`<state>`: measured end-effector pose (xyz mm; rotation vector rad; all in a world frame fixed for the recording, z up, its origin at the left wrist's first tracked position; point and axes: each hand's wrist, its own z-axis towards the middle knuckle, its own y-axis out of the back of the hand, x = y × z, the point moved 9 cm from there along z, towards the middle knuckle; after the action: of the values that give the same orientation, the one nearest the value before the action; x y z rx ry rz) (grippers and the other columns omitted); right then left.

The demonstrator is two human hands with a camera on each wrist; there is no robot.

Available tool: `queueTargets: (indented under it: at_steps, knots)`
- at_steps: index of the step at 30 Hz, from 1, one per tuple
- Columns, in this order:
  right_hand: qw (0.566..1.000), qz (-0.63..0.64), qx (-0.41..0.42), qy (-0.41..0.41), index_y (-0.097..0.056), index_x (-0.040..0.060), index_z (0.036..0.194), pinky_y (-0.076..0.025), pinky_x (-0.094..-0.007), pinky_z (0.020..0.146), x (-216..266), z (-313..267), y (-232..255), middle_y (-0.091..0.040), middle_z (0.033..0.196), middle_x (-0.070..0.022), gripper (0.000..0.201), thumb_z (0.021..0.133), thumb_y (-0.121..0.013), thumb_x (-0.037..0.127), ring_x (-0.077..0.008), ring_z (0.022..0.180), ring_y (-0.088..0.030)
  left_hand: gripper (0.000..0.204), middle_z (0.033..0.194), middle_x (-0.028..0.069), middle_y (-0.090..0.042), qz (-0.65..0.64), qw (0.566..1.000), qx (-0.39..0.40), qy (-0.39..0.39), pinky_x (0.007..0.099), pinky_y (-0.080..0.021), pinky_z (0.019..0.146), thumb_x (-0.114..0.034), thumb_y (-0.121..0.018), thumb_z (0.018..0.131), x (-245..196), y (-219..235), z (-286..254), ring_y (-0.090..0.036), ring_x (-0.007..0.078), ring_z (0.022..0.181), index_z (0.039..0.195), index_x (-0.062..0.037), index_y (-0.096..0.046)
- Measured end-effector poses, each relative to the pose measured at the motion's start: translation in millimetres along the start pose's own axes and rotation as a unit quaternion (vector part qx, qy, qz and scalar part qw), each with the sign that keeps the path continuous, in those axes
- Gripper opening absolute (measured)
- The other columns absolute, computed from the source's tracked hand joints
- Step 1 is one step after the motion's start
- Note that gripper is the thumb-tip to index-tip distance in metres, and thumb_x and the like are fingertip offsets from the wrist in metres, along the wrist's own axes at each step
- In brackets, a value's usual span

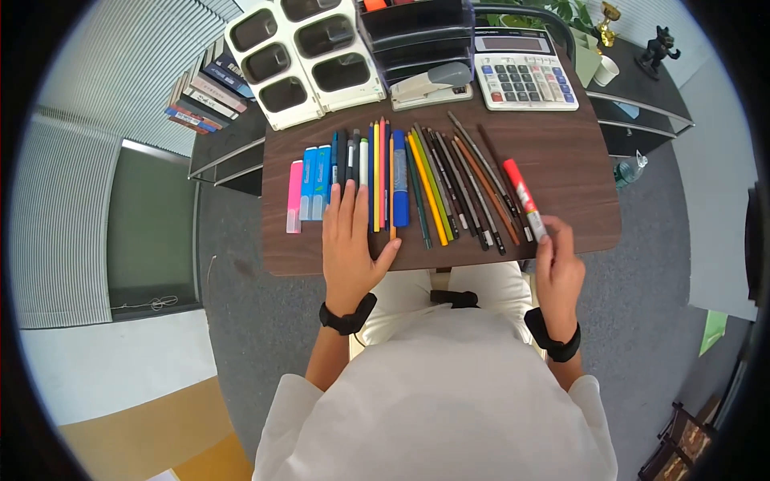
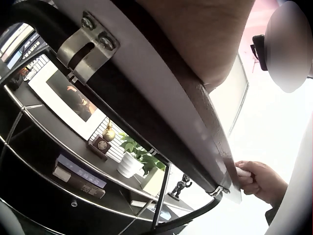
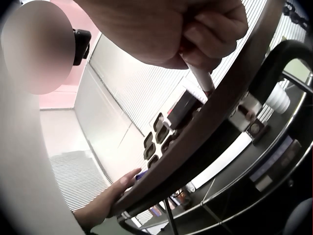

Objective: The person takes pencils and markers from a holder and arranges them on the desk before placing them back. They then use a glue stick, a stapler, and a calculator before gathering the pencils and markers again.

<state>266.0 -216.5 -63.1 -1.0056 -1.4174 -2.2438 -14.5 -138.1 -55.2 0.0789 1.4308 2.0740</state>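
In the head view my right hand (image 1: 559, 272) pinches the lower end of a red marker (image 1: 520, 184) with a whitish section, over the table's right front. The right wrist view shows curled fingers around its pale barrel (image 3: 199, 76). My left hand (image 1: 350, 248) lies with straight fingers on the left part of a row of pens, fingertips over dark pens (image 1: 342, 156) and a green-capped white pen (image 1: 363, 160). Its thumb reaches an orange pencil (image 1: 392, 192). Beside that hand are blue highlighters (image 1: 314, 180), a pink highlighter (image 1: 294, 196) and a thick blue marker (image 1: 400, 176).
Several coloured and dark pencils (image 1: 465, 188) fan out across the brown table (image 1: 589, 192). Along its back stand a white compartment holder (image 1: 319, 104), a dark organizer (image 1: 421, 52), a stapler (image 1: 433, 84) and a calculator (image 1: 525, 76). Shelves flank the table, with books (image 1: 210, 92) at left.
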Motion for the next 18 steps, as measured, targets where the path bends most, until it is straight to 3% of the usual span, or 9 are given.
queueTargets:
  at_steps: [3, 6, 9, 10, 11, 12, 14, 16, 18]
  knots:
    - [0.998, 0.004, 0.027, 0.049, -0.055, 0.0099, 0.118, -0.044, -0.0345, 0.049, 21.7, -2.0, -15.5, -0.059, 0.064, -0.0124, 0.024, 0.095, -0.051, 0.011, -0.0256, 0.051, -0.060, 0.077, 0.145, 0.0238, -0.036, -0.011, 1.000, 0.002, 0.018, 0.0501, -0.025, 0.110, -0.033, -0.067, 0.079, 2.8, -1.2, -4.2, -0.028, 0.0432, 0.138, 0.142, 0.0006, -0.037]
    - [0.997, 0.018, -0.061, 0.045, -0.054, 0.0099, 0.121, -0.046, -0.0358, 0.054, 16.8, 13.9, -5.0, -0.063, 0.075, -0.0158, 0.025, 0.098, -0.049, 0.018, -0.0275, 0.059, -0.062, 0.078, 0.147, 0.0237, -0.033, -0.008, 1.000, -0.011, 0.019, 0.0509, -0.026, 0.109, -0.035, -0.068, 0.079, 3.2, 1.7, -2.1, -0.026, 0.0434, 0.138, 0.142, -0.0004, -0.038]
    - [0.995, 0.016, -0.094, 0.016, -0.056, 0.0095, 0.120, -0.048, -0.0348, 0.059, -10.0, 32.0, -3.4, -0.066, 0.084, -0.0149, 0.026, 0.098, -0.048, 0.022, -0.0263, 0.064, -0.063, 0.078, 0.148, 0.0229, -0.031, -0.009, 1.000, -0.007, 0.011, 0.0519, -0.026, 0.109, -0.037, -0.068, 0.080, 4.3, 0.9, -4.0, -0.023, 0.0424, 0.139, 0.142, -0.0022, -0.038]
    - [0.995, 0.016, -0.100, 0.015, -0.056, 0.0095, 0.120, -0.048, -0.0348, 0.059, -10.2, 33.2, -8.0, -0.066, 0.084, -0.0149, 0.026, 0.098, -0.048, 0.022, -0.0263, 0.064, -0.063, 0.074, 0.150, 0.0170, -0.031, -0.027, 0.999, -0.012, 0.018, 0.0550, -0.024, 0.109, -0.040, -0.067, 0.081, 6.7, -0.1, -5.9, -0.022, 0.0414, 0.140, 0.143, -0.0101, -0.040]
    - [0.991, -0.039, -0.119, 0.050, -0.058, 0.0093, 0.118, -0.048, -0.0346, 0.060, -1.8, 31.5, -9.7, -0.066, 0.085, -0.0137, 0.025, 0.098, -0.049, 0.022, -0.0261, 0.065, -0.063, 0.074, 0.150, 0.0170, -0.031, -0.030, 0.999, -0.013, 0.013, 0.0550, -0.024, 0.109, -0.040, -0.067, 0.081, 7.8, 1.8, -7.0, -0.022, 0.0414, 0.140, 0.143, -0.0101, -0.040]
    - [0.983, -0.096, -0.135, 0.085, -0.059, 0.0090, 0.116, -0.048, -0.0344, 0.062, 6.6, 28.7, -10.7, -0.066, 0.087, -0.0125, 0.025, 0.097, -0.049, 0.023, -0.0259, 0.065, -0.062, 0.072, 0.151, 0.0136, -0.031, -0.013, 1.000, -0.006, -0.023, 0.0571, -0.023, 0.108, -0.041, -0.066, 0.082, 0.7, 4.6, -7.3, -0.022, 0.0411, 0.140, 0.143, -0.0145, -0.041]
    - [0.983, -0.102, -0.132, 0.075, -0.060, 0.0092, 0.115, -0.048, -0.0345, 0.063, 7.4, 27.1, -13.6, -0.066, 0.087, -0.0119, 0.025, 0.096, -0.051, 0.022, -0.0266, 0.068, -0.062, 0.063, 0.151, 0.0038, -0.034, -0.027, 0.997, 0.008, -0.073, 0.0628, -0.021, 0.106, -0.041, -0.063, 0.085, -6.5, 4.8, -9.7, -0.024, 0.0379, 0.140, 0.142, -0.0239, -0.044]
    - [0.983, -0.102, -0.136, 0.068, -0.062, 0.0094, 0.114, -0.048, -0.0347, 0.065, 10.7, 27.7, -10.2, -0.065, 0.088, -0.0112, 0.025, 0.095, -0.052, 0.021, -0.0273, 0.071, -0.062, 0.061, 0.150, 0.0023, -0.036, -0.033, 0.994, 0.021, -0.105, 0.0636, -0.021, 0.106, -0.039, -0.062, 0.086, -8.7, 1.3, -15.8, -0.024, 0.0358, 0.140, 0.142, -0.0237, -0.044]
    - [0.967, -0.116, -0.100, 0.202, -0.062, 0.0100, 0.115, -0.048, -0.0360, 0.072, 35.6, 22.2, -17.0, -0.063, 0.092, -0.0111, 0.027, 0.091, -0.054, 0.019, -0.0288, 0.083, -0.061, 0.054, 0.148, -0.0015, -0.040, -0.045, 0.989, 0.035, -0.140, 0.0659, -0.019, 0.106, -0.034, -0.059, 0.090, -14.0, -1.8, -16.7, -0.026, 0.0306, 0.140, 0.141, -0.0236, -0.045]
